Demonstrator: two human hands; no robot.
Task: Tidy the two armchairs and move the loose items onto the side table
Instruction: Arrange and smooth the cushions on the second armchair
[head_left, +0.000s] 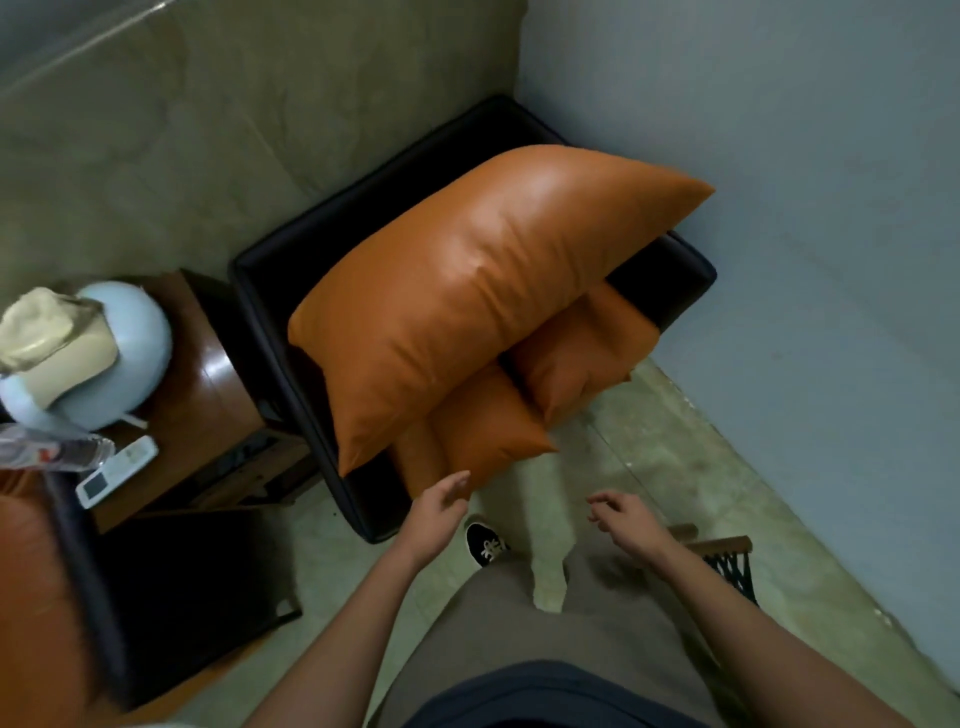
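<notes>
A black armchair (270, 312) stands in the corner. A large orange leather cushion (467, 280) lies tilted across it, over two smaller orange cushions (483, 431) (582, 358) that stick out past the seat's front. My left hand (441, 501) is open, its fingers almost touching the nearer small cushion. My right hand (623, 517) hovers open in front of the chair, holding nothing. A second armchair with an orange seat (36, 597) shows at the lower left. The brown wooden side table (208, 384) stands between the chairs.
On the side table sit a pale blue helmet (124, 358) with a beige cloth (52, 343) on it, a white remote (117, 470) and a clear plastic bottle (52, 452). A dark wooden chair (727, 561) edges in at right. Walls close in behind and right.
</notes>
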